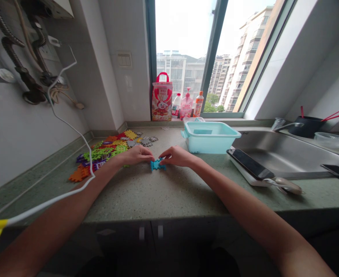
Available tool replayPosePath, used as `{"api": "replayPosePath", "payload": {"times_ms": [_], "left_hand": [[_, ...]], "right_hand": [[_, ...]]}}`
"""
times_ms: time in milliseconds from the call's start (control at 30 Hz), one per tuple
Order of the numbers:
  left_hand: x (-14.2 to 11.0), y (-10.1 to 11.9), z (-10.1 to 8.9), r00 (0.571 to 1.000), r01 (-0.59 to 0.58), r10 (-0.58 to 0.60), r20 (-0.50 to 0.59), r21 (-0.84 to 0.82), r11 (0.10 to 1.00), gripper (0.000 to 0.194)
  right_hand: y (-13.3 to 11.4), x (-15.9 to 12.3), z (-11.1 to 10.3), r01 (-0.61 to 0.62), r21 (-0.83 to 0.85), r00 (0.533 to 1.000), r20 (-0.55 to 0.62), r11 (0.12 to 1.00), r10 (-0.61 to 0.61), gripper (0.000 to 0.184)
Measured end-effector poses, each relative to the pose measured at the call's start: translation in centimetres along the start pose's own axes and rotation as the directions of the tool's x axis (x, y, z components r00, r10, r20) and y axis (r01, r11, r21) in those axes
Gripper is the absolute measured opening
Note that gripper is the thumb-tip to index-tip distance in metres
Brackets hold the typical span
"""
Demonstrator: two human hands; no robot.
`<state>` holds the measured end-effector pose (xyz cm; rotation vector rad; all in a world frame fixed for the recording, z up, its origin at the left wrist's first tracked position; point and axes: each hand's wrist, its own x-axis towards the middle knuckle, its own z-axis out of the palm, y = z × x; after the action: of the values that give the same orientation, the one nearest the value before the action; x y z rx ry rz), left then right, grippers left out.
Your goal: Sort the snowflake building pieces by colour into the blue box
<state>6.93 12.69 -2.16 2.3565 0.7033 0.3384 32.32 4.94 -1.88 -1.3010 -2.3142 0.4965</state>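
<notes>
A small blue toothed plastic piece [157,165] lies on the green speckled counter [169,192] in front of me. My left hand [137,155] pinches its left side with curled fingers. From the right, my right hand [175,156] pinches the other side the same way. Left of my left hand lies a pile of similar interlocking pieces [108,152] in orange, green, yellow, purple and grey.
A light blue plastic tub [209,136] stands just behind my right hand. Right of it, a black-topped tray [251,166] with a spoon rests on the steel sink [287,154] edge. Bottles and a red bag [161,98] line the windowsill. A white cable [71,127] crosses my left arm.
</notes>
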Motion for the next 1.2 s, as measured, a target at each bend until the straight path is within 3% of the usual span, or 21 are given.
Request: {"api": "replayPosePath", "payload": {"times_ms": [667,1067,1200], "left_hand": [[0.1,1.0,0.3,1.0,-0.004,0.005,-0.023,0.05,0.999,0.048],[0.4,1.6,1.6,0.99,-0.028,0.043,-0.131,0.109,0.994,0.042],[-0.1,1.8,1.2,0.996,-0.001,0.004,-0.084,0.033,0.999,0.045]], "right_hand": [[0.6,0.2,0.2,0.008,0.005,1.0,0.012,1.0,-0.008,0.031],[1.2,0.3,0.0,-0.004,0.068,1.0,0.023,0.998,0.002,0.034],[1.4,0.2,-0.2,-0.006,0.135,0.999,0.041,0.991,0.0,0.036]]}}
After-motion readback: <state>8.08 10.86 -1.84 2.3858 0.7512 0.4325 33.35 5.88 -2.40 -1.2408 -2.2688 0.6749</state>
